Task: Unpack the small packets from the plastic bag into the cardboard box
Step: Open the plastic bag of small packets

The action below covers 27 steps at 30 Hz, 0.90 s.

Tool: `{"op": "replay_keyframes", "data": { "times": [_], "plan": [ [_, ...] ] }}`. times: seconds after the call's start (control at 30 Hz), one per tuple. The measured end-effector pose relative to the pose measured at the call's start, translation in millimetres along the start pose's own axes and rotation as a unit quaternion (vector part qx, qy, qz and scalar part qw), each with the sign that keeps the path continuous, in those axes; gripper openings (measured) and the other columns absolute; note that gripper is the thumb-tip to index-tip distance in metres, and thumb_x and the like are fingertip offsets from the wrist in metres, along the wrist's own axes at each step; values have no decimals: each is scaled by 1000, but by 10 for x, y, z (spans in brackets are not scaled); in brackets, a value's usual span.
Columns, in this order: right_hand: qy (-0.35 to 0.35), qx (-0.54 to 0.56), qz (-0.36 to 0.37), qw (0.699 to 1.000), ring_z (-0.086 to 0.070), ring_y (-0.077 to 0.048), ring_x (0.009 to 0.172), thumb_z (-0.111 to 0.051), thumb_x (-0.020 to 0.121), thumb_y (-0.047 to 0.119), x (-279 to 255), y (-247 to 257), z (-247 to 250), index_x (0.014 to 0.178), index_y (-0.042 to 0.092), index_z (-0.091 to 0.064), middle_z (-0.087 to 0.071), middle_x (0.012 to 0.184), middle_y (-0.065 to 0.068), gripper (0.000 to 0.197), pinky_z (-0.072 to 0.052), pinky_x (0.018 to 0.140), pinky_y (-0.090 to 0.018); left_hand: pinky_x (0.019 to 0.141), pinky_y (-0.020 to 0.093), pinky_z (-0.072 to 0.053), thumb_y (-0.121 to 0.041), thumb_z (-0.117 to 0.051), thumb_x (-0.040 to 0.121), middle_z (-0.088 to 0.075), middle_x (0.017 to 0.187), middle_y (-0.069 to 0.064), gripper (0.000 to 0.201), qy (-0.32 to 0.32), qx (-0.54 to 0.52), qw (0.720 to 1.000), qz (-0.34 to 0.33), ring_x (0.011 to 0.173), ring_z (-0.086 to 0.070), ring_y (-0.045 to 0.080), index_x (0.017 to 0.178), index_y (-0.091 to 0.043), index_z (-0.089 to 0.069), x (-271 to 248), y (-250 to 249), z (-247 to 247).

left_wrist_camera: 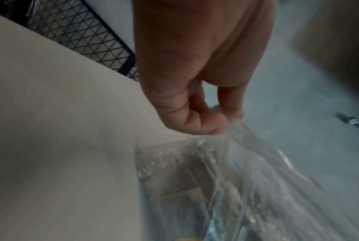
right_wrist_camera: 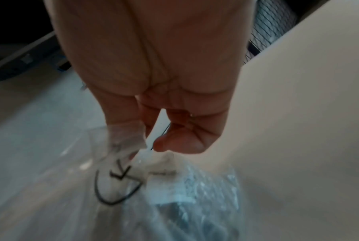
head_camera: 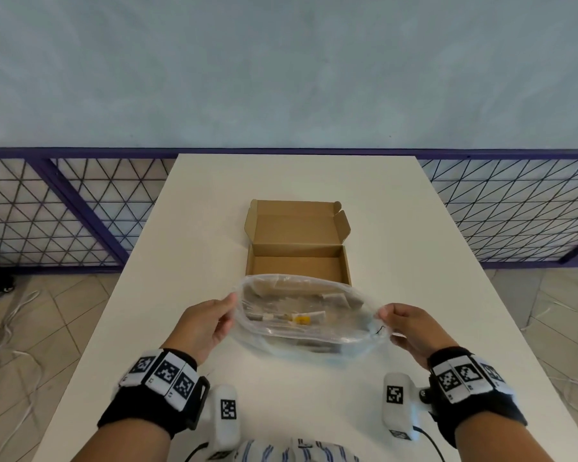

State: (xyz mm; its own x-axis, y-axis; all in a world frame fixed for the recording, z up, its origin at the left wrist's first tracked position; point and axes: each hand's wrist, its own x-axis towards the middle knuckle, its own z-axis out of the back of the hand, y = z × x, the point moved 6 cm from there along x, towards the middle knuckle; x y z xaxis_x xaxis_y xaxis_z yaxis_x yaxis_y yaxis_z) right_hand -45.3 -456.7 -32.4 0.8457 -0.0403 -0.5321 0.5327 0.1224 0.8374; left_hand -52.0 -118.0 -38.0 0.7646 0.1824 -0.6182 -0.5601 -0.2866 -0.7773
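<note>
A clear plastic bag (head_camera: 301, 315) hangs stretched wide between my two hands, just above the white table (head_camera: 214, 228). My left hand (head_camera: 211, 323) pinches the bag's left rim (left_wrist_camera: 232, 130) between thumb and fingers. On the other side my right hand (head_camera: 404, 323) pinches the right rim (right_wrist_camera: 128, 140). Several small packets (head_camera: 287, 316) lie inside the bag, one with a yellow part (head_camera: 302, 320). Beyond the bag, an open brown cardboard box (head_camera: 297, 265) sits with its lid flap raised at the back; the part of its inside that I can see holds nothing.
The table runs away from me, with bare surface on both sides of the box. A purple-framed mesh fence (head_camera: 64, 211) stands behind and beside it. Cables (head_camera: 17, 328) lie on the tiled floor to the left and right.
</note>
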Motion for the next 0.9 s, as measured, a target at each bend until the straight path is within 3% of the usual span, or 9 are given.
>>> {"op": "replay_keyframes", "data": {
  "times": [0.17,0.3,0.37,0.47,0.53,0.67,0.73,0.83,0.9],
  "plan": [
    [30,-57,-36,997,-45,-15,51,-55,91,7,22,-93,34,67,6,-59,-50,57,-7,25,-44,55,-22,41,9,-45,-10,-52,94,-53,67,3,16,37,-86,996,12,48,-52,4,82,-5,-61,-4,5,-26],
    [9,111,-42,993,-48,-12,55,-45,95,0,5,-95,-1,68,4,-51,-51,65,-9,28,-50,49,-15,42,12,-48,-11,-48,95,-56,67,4,18,37,-164,985,33,63,-49,10,82,-5,-58,-23,34,-39],
    [-5,279,-53,959,-54,-11,55,-43,95,1,-11,-114,-16,71,3,-51,-57,63,-7,26,-52,48,-14,44,14,-49,-13,-47,96,-59,60,1,19,50,-228,971,56,60,-53,9,82,-8,-59,-39,76,-38],
    [9,462,-63,885,-63,-9,46,-68,77,5,-39,-148,-99,77,2,-60,-66,56,-5,8,-54,46,-18,46,18,-50,-16,-47,93,-56,56,-2,16,80,-296,948,83,48,-55,7,79,-12,-56,-51,186,-65],
    [-19,515,-70,854,-63,-8,44,-52,88,7,-7,-229,-88,81,4,-56,-66,54,-4,8,-54,44,-20,47,20,-50,-14,-63,78,-55,56,-2,9,102,-317,939,87,46,-55,8,78,-13,-54,-72,235,-111],
    [-36,549,-75,832,-61,-10,44,-32,97,1,14,-294,-69,84,8,-51,-64,55,-5,24,-55,48,-21,49,25,-51,-5,-95,24,-50,52,-2,71,161,-347,920,80,43,-51,9,83,-11,-56,-60,270,-121],
    [-14,532,-83,843,-54,-10,40,-32,96,-1,-21,-256,-134,79,7,-49,-59,53,-5,26,-51,44,-17,45,22,-47,-5,-92,37,-46,49,-3,64,180,-364,909,96,40,-46,7,89,-8,-54,-74,285,-154],
    [-30,451,-105,886,-42,-8,33,-33,99,10,-29,-266,-155,74,11,-50,-55,53,-5,30,-39,35,-13,40,16,-42,-17,-60,80,-44,44,-4,12,120,-292,941,123,35,-42,5,80,-10,-50,-91,290,-152],
    [-60,323,-83,941,-40,-9,33,-41,98,22,-25,-216,-98,76,12,-54,-50,57,-4,27,-39,37,-16,44,17,-41,-23,-47,94,-46,45,-4,25,48,-178,979,83,38,-45,6,70,-15,-47,-40,221,-66]
  ]
}}
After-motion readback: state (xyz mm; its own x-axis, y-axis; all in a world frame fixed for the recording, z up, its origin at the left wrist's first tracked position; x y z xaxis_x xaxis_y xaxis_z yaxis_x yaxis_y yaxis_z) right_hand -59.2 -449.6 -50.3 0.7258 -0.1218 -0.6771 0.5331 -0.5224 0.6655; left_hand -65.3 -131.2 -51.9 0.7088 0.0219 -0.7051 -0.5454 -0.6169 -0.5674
